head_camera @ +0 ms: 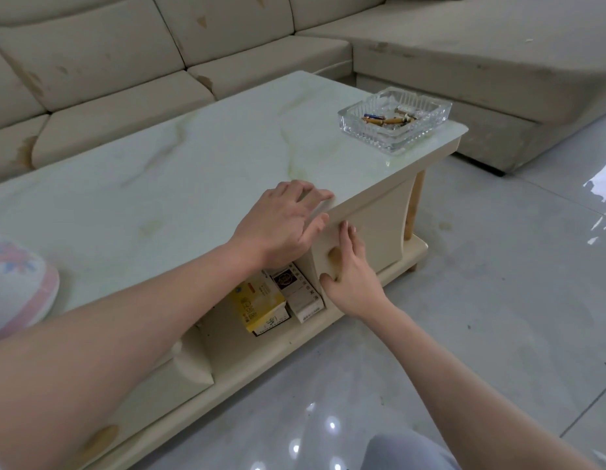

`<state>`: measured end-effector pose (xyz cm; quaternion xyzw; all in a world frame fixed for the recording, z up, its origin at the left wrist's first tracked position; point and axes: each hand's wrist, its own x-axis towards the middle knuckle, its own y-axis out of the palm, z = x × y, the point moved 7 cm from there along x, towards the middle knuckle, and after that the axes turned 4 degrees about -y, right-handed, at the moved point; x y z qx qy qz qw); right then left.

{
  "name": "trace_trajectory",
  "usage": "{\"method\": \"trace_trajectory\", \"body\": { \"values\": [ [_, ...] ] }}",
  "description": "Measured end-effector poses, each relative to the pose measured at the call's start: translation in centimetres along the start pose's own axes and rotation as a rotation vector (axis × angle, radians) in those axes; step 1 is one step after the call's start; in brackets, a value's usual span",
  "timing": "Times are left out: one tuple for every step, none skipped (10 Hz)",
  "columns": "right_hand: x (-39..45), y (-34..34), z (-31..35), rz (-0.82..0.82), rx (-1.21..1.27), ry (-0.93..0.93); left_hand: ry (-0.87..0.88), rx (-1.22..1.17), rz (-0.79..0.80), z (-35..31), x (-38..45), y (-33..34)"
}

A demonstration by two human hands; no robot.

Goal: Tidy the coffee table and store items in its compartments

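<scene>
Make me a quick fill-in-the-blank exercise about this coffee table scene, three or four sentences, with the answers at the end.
1. The glass ashtray sits on the table top and holds cigarette ____.
2. The right hand presses flat against the cream ____ front, beside its wooden knob.
3. The left hand rests on the table's ____ edge.
4. The yellow box and the white box lie in the open ____ under the top.

Answers: butts; drawer; front; compartment
</scene>
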<state>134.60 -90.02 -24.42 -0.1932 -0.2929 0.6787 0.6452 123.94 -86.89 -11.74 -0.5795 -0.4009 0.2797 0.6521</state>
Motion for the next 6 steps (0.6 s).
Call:
{"method": "trace_trajectory", "body": {
  "values": [
    [0.1, -1.0, -0.8, -0.105, 0.05, -0.012, -0.003, -0.014, -0.006, 0.1, 0.0, -0.1],
    [0.0, -2.4, -0.7, -0.249, 0.092, -0.005, -0.002, -0.013, -0.005, -0.1, 0.0, -0.1],
    [0.2, -2.5, 0.3, -0.251, 0.044, -0.028, 0.011, -0.037, -0.028, 0.1, 0.0, 0.0],
    [0.4, -3.1, 2.3, -0.19, -0.05, -0.027, 0.008, -0.087, -0.029, 0.1, -0.2, -0.3],
    [0.3, -4.1, 4.5, -0.049, -0.11, 0.038, 0.012, -0.167, -0.035, 0.2, -0.9, -1.2],
    [-0.5, -5.9, 7.3, 0.07, -0.175, 0.127, -0.036, -0.27, -0.014, 0.7, -2.3, -3.7]
  ]
}}
